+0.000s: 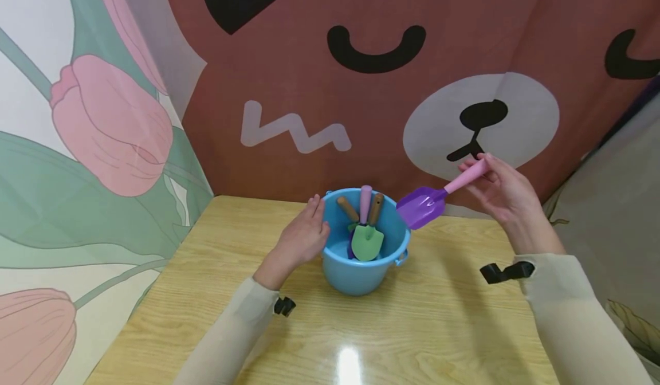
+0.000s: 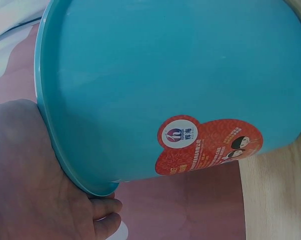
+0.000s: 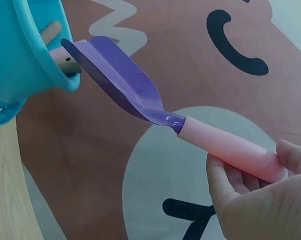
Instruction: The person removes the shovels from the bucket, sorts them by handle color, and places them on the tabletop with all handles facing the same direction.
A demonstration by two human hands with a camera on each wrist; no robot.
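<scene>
My right hand (image 1: 500,193) pinches the end of the pink handle of a toy shovel (image 1: 421,206), thumb against fingers. Its purple blade points down and left, overlapping the right rim of a blue bucket (image 1: 356,279) in the head view. From the right wrist, the shovel (image 3: 123,80) shows its scoop side-on near the bucket (image 3: 25,55). My left hand (image 1: 304,230) rests at the bucket's left rim, its fingers fairly straight. Inside stand a green-bladed trowel (image 1: 367,243), a pink handle (image 1: 365,201) and a brown wooden handle (image 1: 348,207); their lower parts are partly hidden.
The bucket stands upright near the back of a wooden table (image 1: 402,333). A bear-printed cloth (image 1: 268,75) hangs right behind it, and a tulip-printed cloth (image 1: 108,127) hangs at the left. A red sticker (image 2: 210,150) marks the bucket's outer wall.
</scene>
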